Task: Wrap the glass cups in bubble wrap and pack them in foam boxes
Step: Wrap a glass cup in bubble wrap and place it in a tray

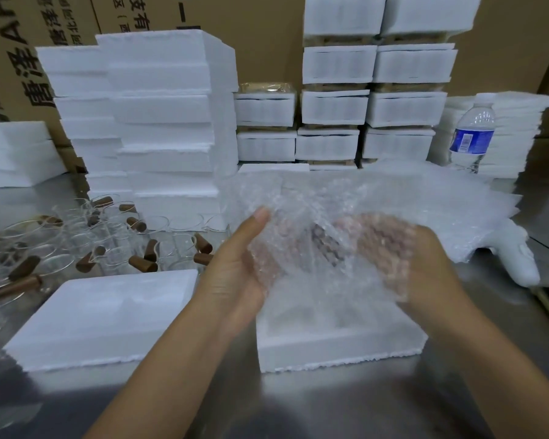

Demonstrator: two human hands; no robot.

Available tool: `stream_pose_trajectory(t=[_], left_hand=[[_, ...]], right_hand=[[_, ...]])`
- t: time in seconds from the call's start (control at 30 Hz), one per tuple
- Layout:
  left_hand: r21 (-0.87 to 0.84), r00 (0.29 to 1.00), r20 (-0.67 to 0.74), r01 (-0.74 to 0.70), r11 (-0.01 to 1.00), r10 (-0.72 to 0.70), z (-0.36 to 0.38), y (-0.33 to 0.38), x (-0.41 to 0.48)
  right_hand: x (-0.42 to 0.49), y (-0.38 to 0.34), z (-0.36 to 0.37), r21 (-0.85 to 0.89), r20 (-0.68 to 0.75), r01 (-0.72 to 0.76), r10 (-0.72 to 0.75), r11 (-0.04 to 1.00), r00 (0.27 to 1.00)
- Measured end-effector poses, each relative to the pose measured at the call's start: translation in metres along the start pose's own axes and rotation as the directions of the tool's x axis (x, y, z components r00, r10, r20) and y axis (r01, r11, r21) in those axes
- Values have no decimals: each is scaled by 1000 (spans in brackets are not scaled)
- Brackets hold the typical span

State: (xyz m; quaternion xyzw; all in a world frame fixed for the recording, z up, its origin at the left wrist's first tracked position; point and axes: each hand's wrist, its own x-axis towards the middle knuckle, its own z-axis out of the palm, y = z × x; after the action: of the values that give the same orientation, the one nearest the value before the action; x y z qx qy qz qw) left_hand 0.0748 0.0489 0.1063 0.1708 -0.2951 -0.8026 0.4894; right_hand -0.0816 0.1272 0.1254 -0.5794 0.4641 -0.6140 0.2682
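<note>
Item: glass cup (322,239), swathed in bubble wrap (377,198), cradled between the palms. Left hand (235,267) cups the bundle, thumb raised. Right hand (425,264) curls its fingers under the film, likely to roll it closed. Held directly above the foam box (339,353), ready for lowering. Brown handle shows dimly. Long axis probably palm to palm, uncertain.

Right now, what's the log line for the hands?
left hand: holds bubble wrap | right hand: holds bubble wrap | glass cup: inside wrap | foam box: open below
</note>
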Motion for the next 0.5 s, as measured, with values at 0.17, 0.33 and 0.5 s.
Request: stream_pose_trajectory(t=[0.17,0.33,0.5], left_hand=[[-208,999,25,-24,978,30,-6,2,2],[-268,993,109,-15,963,46,-10,0,6],[-262,993,115,3,965,28,-11,-5,6]], right_hand=[[8,19,-1,-4,-527,118,-103,993,844],[4,30,17,72,76,-61,56,996,996],[4,31,13,-9,-60,65,-65,998,996]])
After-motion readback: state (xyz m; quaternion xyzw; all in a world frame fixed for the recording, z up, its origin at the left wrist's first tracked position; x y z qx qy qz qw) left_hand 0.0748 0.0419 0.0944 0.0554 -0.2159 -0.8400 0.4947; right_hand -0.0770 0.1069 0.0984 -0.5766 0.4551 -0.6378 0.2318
